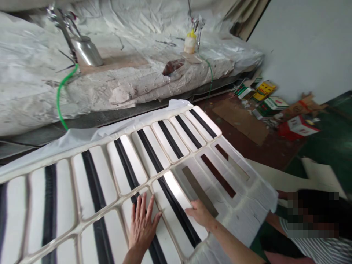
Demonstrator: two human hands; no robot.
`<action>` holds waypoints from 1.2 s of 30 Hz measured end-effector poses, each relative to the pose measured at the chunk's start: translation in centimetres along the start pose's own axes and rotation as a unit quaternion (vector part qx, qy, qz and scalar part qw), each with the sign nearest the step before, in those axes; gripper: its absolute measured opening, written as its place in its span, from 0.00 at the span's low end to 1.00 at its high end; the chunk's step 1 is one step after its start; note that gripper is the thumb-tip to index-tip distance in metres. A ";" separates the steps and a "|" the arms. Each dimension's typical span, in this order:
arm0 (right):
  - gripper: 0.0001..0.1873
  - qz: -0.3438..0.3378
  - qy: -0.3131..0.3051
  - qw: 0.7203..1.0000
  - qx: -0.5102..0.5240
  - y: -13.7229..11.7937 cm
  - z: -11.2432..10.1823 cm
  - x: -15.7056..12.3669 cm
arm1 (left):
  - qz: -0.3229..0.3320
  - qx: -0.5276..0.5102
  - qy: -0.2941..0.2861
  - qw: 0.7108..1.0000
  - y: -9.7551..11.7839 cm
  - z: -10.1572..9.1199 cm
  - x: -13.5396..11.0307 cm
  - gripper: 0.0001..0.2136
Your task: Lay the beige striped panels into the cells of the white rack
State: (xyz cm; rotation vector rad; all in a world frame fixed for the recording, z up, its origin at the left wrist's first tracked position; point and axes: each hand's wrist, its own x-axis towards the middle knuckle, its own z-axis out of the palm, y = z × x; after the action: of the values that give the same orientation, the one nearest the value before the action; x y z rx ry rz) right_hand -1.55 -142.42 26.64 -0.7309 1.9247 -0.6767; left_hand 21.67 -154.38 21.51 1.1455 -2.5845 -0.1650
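Note:
Long white rounded panels, each with a black stripe along its middle, lie in two rows on a sheet-covered table [247, 205]. My left hand [142, 225] rests flat on one striped panel [166, 242], fingers spread, partly covering its stripe. On the neighbouring striped panel [172, 220], my right hand [202, 215] grips the right long edge, with thumb and fingertip showing over the white border. The undersides of both hands' contact are hidden. To the right of that panel, bare slots show a grey-brown strip [199, 190] and a dark brown strip [218, 176].
A plastic-draped bench [132, 84] runs behind, bearing a metal spray-gun cup [89, 53] and a yellow-topped bottle [190, 43]. A green hose [58, 97] hangs down. Boxes [272, 106] lie on the floor at right. Another person [324, 234] is at the lower right.

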 end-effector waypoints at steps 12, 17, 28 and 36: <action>0.12 -0.019 0.006 0.997 -0.079 0.5 0.1 0.9 | 0.081 0.015 -0.018 0.996 1.4 0.1 1.0 0.31; 0.15 -0.015 0.013 0.991 -0.135 0.2 0.0 1.2 | 0.080 0.022 -0.027 0.996 1.7 0.6 1.1 0.32; 0.11 0.045 -0.012 0.972 -0.230 -0.6 0.0 1.6 | 0.053 -0.021 -0.104 0.993 5.9 1.3 0.0 0.34; 0.14 0.008 -0.002 0.976 -0.218 1.0 0.1 1.5 | 0.017 -0.040 -0.096 0.994 8.4 1.6 -0.6 0.36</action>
State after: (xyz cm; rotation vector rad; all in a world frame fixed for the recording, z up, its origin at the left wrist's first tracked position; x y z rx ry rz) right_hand -2.26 -142.83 25.07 -0.9809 2.0978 -0.2369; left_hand 15.60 -148.29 21.74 1.1049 -2.7346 -0.3844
